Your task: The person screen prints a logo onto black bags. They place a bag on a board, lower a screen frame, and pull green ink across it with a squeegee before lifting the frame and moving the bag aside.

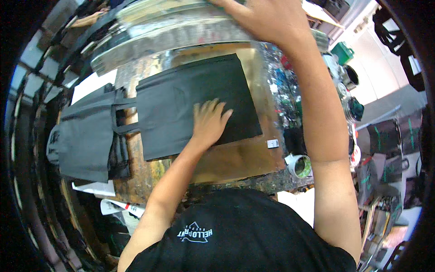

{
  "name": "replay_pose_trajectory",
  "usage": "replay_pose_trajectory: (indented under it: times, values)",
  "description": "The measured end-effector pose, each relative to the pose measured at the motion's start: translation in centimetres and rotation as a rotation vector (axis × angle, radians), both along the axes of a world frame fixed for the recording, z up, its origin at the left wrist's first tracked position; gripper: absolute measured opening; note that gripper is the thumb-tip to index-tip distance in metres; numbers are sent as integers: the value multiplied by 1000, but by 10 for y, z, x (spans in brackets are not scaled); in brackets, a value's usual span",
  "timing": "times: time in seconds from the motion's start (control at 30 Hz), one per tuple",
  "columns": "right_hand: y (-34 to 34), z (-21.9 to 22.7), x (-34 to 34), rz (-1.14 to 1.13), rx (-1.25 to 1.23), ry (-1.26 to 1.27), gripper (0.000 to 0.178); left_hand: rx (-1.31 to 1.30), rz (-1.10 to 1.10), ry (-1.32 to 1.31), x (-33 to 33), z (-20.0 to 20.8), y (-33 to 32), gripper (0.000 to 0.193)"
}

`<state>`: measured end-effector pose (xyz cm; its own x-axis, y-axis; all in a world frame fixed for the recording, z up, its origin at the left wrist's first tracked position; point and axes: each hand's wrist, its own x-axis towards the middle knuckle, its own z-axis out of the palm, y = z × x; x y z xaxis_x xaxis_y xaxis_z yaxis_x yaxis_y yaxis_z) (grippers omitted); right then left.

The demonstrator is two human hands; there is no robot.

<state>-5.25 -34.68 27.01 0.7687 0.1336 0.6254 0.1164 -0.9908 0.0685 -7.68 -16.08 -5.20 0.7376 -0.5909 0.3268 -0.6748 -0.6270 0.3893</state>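
Note:
A black tote bag (176, 109) lies flat on the work table, its two handles pointing left. My left hand (210, 120) rests palm down on the bag, right of its middle, with the fingers spread. My right hand (274, 18) is raised at the far edge of the picture, close to a long, pale, stained frame (167, 41). Its thumb stretches left over the frame, while the other fingers are cut off by the upper edge, so whether it grips the frame cannot be told.
More black tote bags (86, 136) are stacked at the left on white sheets. A brownish board (235, 163) lies beneath the flat bag, with a small white tag (272, 143) on it. A tub with green inside (300, 166) stands near right; several cans and a green container (342, 53) stand beyond.

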Motion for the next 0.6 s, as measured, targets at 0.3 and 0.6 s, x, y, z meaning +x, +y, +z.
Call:
replay_pose_trajectory:
  times: [0.3,0.6]
  values:
    - [4,20,-3,-51,49,139,69,346,188,113,-30,-6,18,98]
    - [1,8,-14,43,76,92,71,352,180,52,-13,-11,-18,103]
